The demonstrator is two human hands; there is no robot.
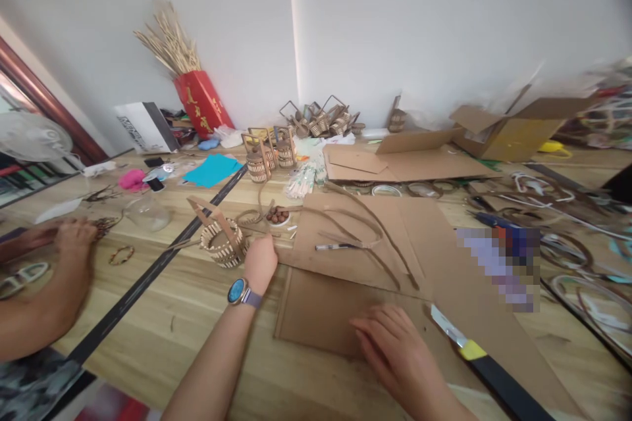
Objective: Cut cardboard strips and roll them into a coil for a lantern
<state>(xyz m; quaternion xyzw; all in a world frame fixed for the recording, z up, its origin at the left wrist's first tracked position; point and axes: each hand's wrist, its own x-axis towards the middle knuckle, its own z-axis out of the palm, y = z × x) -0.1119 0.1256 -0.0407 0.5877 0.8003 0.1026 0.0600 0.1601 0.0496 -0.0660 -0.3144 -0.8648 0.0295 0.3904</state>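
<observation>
My left hand (261, 263), a watch on its wrist, is closed at the right side of a small woven basket (222, 247) with an upright brown handle. Its fingertips are hidden, so what it grips cannot be made out. Just beyond it is a small white dish of round brown beads (278, 215). My right hand (392, 345) is over the lower cardboard sheet (320, 302), fingers loosely bent and apart from any tool. To its right lies a utility knife (474, 348) with its blade out. Brown strips (355, 220) and a pen (338, 247) rest on the cardboard.
At left, another person's hands (74, 237) work near a beaded bracelet (121, 254) and a clear jar (148, 214). Finished little baskets (259, 168) stand farther back. An open carton (518, 128) is back right. Coiled strips and cords (567, 250) crowd the right side.
</observation>
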